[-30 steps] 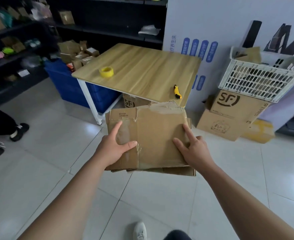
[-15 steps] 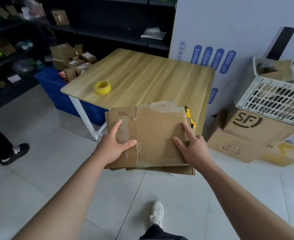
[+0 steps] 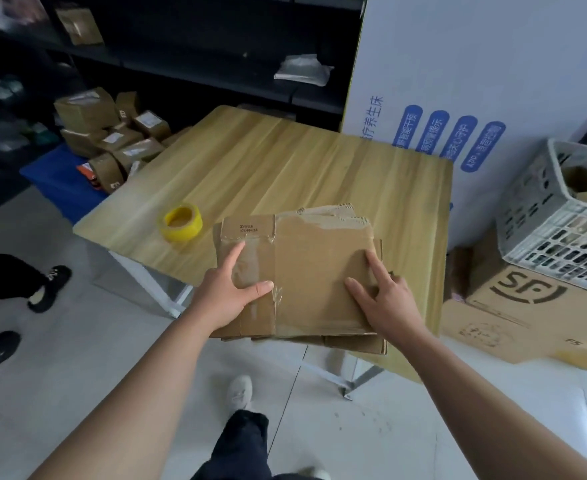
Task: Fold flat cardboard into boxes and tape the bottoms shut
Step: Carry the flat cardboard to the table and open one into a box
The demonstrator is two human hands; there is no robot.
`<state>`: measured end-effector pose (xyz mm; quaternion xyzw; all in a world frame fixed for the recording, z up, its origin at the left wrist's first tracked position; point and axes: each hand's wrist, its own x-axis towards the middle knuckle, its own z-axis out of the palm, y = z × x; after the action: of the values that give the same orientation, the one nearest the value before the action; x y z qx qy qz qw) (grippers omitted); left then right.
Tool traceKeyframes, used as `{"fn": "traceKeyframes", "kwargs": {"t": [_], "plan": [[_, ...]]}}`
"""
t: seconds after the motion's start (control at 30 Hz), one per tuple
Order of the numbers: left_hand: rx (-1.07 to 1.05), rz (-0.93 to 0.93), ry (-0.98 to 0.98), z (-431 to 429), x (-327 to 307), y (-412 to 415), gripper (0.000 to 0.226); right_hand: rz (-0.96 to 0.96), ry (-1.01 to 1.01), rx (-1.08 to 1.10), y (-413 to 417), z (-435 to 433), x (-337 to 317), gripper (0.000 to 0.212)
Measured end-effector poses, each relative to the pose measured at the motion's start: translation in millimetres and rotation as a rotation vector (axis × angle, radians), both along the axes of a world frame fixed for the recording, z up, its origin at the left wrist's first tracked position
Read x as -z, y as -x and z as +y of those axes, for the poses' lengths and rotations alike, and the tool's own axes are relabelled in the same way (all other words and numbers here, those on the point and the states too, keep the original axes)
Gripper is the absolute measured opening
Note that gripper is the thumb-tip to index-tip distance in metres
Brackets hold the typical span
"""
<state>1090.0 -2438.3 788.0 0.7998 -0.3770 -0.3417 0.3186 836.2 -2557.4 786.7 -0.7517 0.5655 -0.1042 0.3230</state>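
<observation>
Cardboard fills the middle of the view: a stack of flattened cardboard (image 3: 314, 271), brown and streaked with old clear tape, sits over the near edge of the wooden table (image 3: 302, 157), its near end jutting past the edge above the floor. Whether the stack rests on the table cannot be told. The left hand (image 3: 228, 294) grips the stack's left side, thumb and straight forefinger lying on top and the other fingers hidden beneath. The right hand (image 3: 387, 299) holds the right side the same way, thumb and forefinger spread on the top sheet. A yellow tape roll (image 3: 180, 221) lies flat on the table just left of the stack. Right of the table, a white plastic crate (image 3: 548, 233) stands on a printed carton (image 3: 513, 313).
</observation>
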Motion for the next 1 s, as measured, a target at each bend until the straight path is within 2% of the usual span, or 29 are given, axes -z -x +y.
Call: {"fn": "traceKeyframes", "kwargs": {"t": [0.13,0.43,0.77,1.0], "plan": [[0.091,0.009,0.01,-63,15,-52,0.084,-0.011,-0.006,0.084,-41,-41,9,0.069],[0.342,0.023,-0.066,-193,33,-143,0.08,0.002,-0.098,0.304,-112,-109,23,0.069],[0.453,0.012,-0.106,-303,66,-154,0.077,0.023,-0.137,0.385,-129,-195,55,0.069],[0.446,0.003,-0.138,-368,96,-154,0.078,0.054,-0.156,0.37,-132,-265,94,0.069]]}}
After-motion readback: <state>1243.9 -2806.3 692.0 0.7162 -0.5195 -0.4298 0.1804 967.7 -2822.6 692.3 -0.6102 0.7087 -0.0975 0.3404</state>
